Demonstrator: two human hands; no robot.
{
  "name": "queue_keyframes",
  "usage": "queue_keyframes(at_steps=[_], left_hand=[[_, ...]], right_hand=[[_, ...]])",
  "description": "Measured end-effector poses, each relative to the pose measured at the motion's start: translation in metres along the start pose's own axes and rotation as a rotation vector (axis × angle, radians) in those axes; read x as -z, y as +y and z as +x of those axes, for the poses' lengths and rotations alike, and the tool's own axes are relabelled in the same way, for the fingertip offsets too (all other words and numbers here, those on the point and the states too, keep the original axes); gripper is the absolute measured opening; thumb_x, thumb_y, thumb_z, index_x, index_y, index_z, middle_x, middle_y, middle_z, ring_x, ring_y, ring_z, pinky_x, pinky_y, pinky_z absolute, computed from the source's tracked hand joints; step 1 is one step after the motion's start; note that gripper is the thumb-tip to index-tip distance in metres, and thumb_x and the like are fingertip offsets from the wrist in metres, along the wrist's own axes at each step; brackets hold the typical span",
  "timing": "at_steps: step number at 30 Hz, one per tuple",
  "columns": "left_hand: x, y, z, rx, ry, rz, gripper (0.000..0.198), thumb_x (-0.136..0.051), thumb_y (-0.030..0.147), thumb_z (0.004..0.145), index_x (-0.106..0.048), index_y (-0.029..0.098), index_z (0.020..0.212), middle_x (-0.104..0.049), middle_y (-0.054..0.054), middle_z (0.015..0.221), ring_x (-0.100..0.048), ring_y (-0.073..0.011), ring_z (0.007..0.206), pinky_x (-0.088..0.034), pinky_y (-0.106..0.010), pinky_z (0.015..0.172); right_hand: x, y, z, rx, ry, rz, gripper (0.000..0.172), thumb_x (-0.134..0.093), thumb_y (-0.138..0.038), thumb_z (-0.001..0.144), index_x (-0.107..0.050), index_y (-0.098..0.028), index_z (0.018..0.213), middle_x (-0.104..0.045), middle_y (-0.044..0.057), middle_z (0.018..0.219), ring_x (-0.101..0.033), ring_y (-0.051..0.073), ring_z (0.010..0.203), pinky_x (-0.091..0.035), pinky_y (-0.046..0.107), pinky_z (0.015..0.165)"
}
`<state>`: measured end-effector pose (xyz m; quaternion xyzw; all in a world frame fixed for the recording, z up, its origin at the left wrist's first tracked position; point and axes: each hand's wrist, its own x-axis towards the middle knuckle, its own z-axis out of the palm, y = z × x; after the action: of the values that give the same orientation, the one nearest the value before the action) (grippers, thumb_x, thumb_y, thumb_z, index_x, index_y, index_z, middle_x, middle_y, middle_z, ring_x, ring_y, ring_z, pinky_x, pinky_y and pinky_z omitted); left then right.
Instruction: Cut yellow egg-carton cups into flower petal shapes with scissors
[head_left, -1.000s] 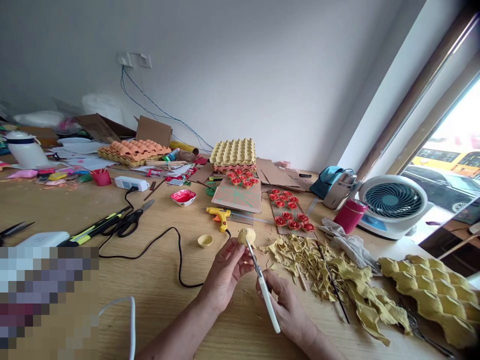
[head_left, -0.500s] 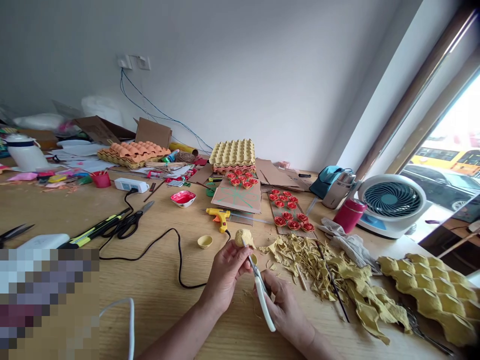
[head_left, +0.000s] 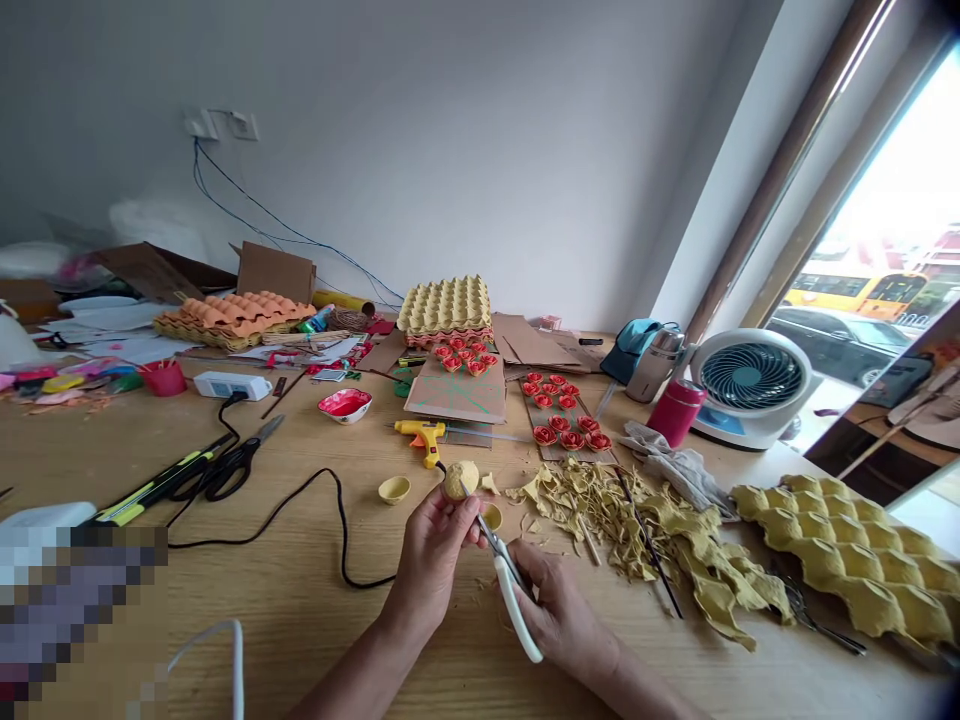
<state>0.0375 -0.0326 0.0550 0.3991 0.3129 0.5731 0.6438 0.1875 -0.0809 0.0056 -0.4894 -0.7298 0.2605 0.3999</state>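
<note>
A small yellow egg-carton cup [head_left: 461, 481] is pinched between the thumb and fingers of my left hand [head_left: 439, 540]. My right hand [head_left: 559, 605] is wrapped round the white-handled scissors [head_left: 517, 610], whose blades point up and left and meet the cup's edge. Beside my left fingertips a second yellow cup [head_left: 491, 516] shows behind the blades. Another cup [head_left: 394, 489] stands on the wooden table [head_left: 300, 620] to the left. Yellow carton scraps [head_left: 622, 510] lie in a heap to the right of my hands.
A yellow glue gun [head_left: 422, 437] and its black cord lie beyond my hands. Red paper roses [head_left: 571, 440] sit on cardboard behind. At right are an egg tray [head_left: 847, 550] and a fan [head_left: 750, 385]; black scissors [head_left: 236, 465] lie at left.
The whole view has shifted, so the table items appear further left. A small flap beside the held cup now looks separate from it. Both hands keep their grips.
</note>
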Motion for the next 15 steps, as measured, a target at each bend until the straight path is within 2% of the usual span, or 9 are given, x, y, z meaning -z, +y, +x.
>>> queue_keyframes(at_steps=[5, 10, 15], left_hand=[[0.0003, -0.0007, -0.0006, -0.024, -0.003, 0.021, 0.038, -0.083, 0.045, 0.067, -0.062, 0.014, 0.075, -0.057, 0.003, 0.061, -0.047, -0.0066, 0.052, -0.046, -0.02, 0.05], [0.0027, 0.0008, 0.0015, -0.015, -0.025, -0.004, 0.04, -0.085, 0.044, 0.065, -0.062, 0.014, 0.078, -0.062, 0.001, 0.072, -0.048, -0.0061, 0.053, -0.048, -0.02, 0.05], [0.0079, 0.0017, 0.0027, -0.043, -0.07, -0.036, 0.036, -0.075, 0.049, 0.076, -0.06, 0.016, 0.078, -0.063, 0.001, 0.077, -0.048, -0.0058, 0.051, -0.049, -0.022, 0.049]], right_hand=[[-0.0004, -0.0027, 0.0014, -0.013, 0.002, 0.011, 0.034, -0.047, -0.037, 0.094, -0.032, -0.022, 0.067, -0.035, -0.005, 0.062, -0.031, 0.011, 0.057, -0.026, 0.025, 0.053], [0.0006, -0.0052, 0.0042, -0.022, 0.005, 0.041, 0.03, -0.05, -0.032, 0.091, -0.035, -0.022, 0.067, -0.037, -0.005, 0.062, -0.033, 0.011, 0.058, -0.027, 0.024, 0.053], [0.0016, -0.0059, 0.0039, -0.018, -0.021, 0.001, 0.029, -0.051, -0.03, 0.09, -0.035, -0.022, 0.067, -0.038, -0.005, 0.062, -0.034, 0.01, 0.057, -0.027, 0.024, 0.055]])
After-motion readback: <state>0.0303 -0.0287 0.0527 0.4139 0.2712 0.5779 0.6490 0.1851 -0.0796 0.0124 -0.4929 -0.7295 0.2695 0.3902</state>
